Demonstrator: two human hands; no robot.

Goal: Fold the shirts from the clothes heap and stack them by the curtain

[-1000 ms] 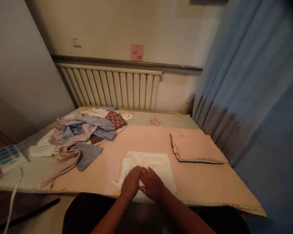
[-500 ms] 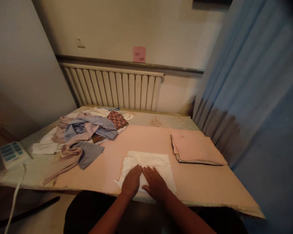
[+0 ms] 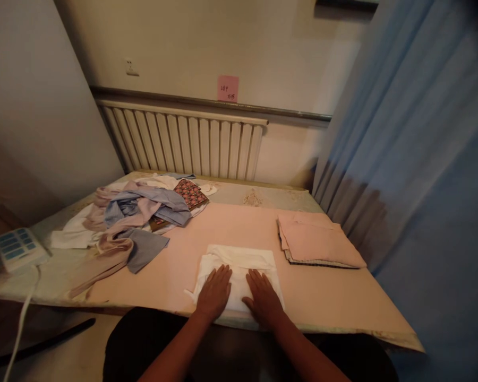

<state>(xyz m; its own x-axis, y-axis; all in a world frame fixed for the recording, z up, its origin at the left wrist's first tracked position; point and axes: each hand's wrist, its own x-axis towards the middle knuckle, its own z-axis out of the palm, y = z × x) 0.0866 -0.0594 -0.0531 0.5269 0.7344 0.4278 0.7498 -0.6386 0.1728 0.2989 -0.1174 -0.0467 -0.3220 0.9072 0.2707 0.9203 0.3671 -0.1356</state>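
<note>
A folded white cloth point(image 3: 237, 294) lies near the table's front edge, on top of a pink sheet. Flat on its left half rests my left hand point(image 3: 215, 291), fingers stretched forward. My right hand point(image 3: 263, 298) lies on the right half, palm down, with its thumb spread toward the middle. A strip of white fabric shows between the two hands, and neither hand grips it. A small tail of the cloth sticks out at its left front corner.
To the right lies a stack of folded pink cloths point(image 3: 318, 239). Loose crumpled garments point(image 3: 143, 207) pile up at the left. A power strip point(image 3: 20, 248) with a white cord sits at the left edge. Behind stands a radiator point(image 3: 183, 140); a blue curtain point(image 3: 382, 159) hangs at right.
My hands have moved apart across the white cloth, the left slightly leftward and the right to the right. They were nearly touching at the fingertips before.
</note>
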